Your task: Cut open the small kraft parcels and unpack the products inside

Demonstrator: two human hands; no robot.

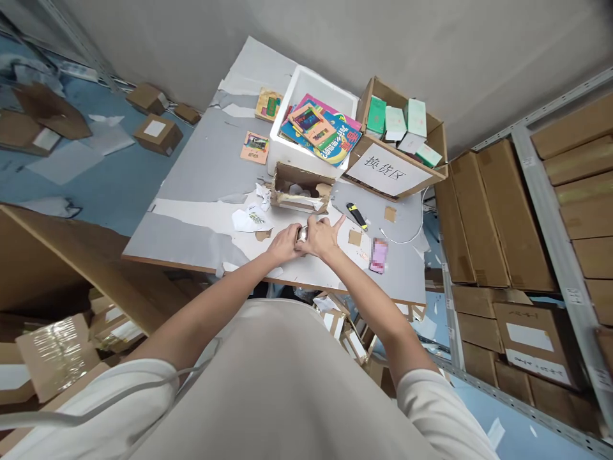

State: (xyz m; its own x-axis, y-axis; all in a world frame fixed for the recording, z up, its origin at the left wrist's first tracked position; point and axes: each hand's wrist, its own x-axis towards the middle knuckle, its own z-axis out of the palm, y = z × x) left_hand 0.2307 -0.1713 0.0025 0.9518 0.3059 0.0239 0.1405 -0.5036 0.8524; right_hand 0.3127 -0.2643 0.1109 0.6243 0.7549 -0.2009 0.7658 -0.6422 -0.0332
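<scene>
Close to the near edge of the table [191, 191], my left hand [286, 243] and my right hand [322, 236] meet around a small, shiny, silvery round thing [302, 234]. Fingers of both hands cover much of it, so its kind does not show. One finger of my right hand sticks out to the right. Just beyond my hands stands a torn-open cardboard box [299, 203] with scraps of paper inside. Left of it lies a crumpled white paper [251, 219] with a leaf print. A yellow and black utility knife [357, 216] rests to the right of my hands.
Behind are a white foam box [282, 153] of books and a carton [366, 115] of green-and-white boxes. A pink-screened phone [378, 255], a white cable [407, 239] and cardboard scraps [355, 237] lie at right. Cartons fill the shelf [536, 172]; more sit on the floor.
</scene>
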